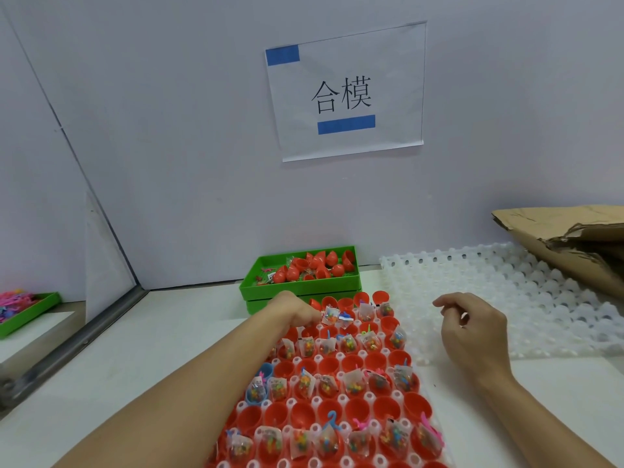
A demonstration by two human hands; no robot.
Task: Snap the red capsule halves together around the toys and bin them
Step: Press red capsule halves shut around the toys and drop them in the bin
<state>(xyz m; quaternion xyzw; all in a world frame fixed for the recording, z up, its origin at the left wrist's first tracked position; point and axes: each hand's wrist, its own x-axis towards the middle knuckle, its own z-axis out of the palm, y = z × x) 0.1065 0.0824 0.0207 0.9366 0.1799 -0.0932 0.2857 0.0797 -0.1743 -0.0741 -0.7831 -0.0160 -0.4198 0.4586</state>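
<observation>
Most red capsule halves (pixel 351 410) still sit open in your tray (pixel 317 428), many holding bagged toys (pixel 353 383); some capsules lie in the green bin (pixel 300 287). Your left hand (pixel 297 312) reaches the far row, fingers curled, grip unclear; your right hand (pixel 472 332) hovers loosely curled, empty.

Left hand (pixel 297 314) seemingly pinches a toy bag (pixel 330 315) over red capsule halves (pixel 351 366).
</observation>
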